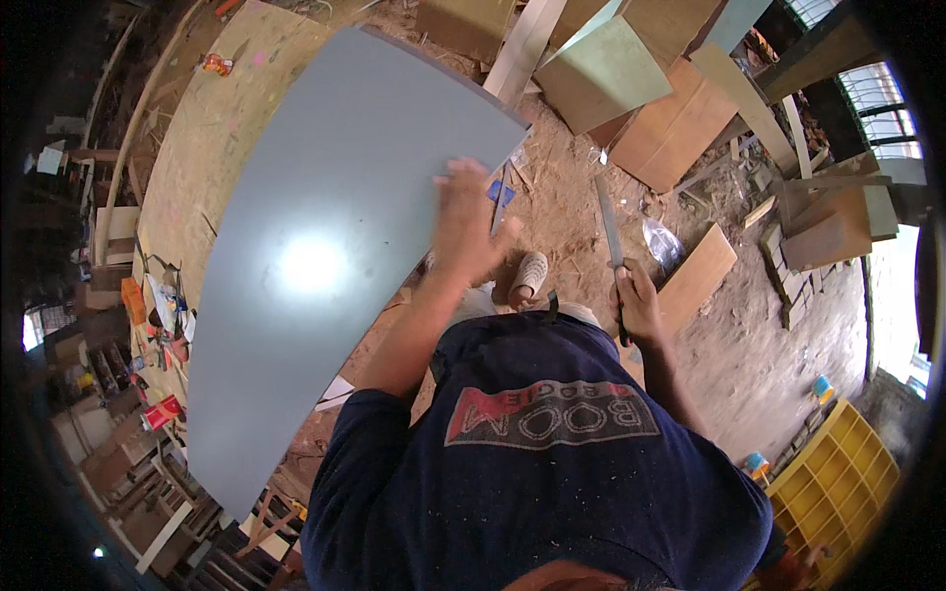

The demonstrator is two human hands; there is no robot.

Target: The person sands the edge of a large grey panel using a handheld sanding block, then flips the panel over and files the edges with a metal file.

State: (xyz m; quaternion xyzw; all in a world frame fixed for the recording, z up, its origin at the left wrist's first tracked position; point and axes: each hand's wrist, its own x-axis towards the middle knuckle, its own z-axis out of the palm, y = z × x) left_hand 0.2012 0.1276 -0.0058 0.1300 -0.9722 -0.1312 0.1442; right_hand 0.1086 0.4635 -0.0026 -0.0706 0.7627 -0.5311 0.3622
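Note:
A large grey sheet-faced panel lies on a worn wooden workbench, with a bright light reflected on its smooth face. My left hand, slightly blurred, is over the panel's near edge at the upper right, fingers spread and holding nothing; whether it touches the face I cannot tell. In my right hand is a long flat metal file, gripped by its dark handle and pointing away from me, off to the right of the panel.
Wooden boards and a pale box-like piece stand beyond on the dirt floor. A loose board and a clear plastic bag lie at right. Tools and a red can crowd the bench's left side. A yellow gridded frame is lower right.

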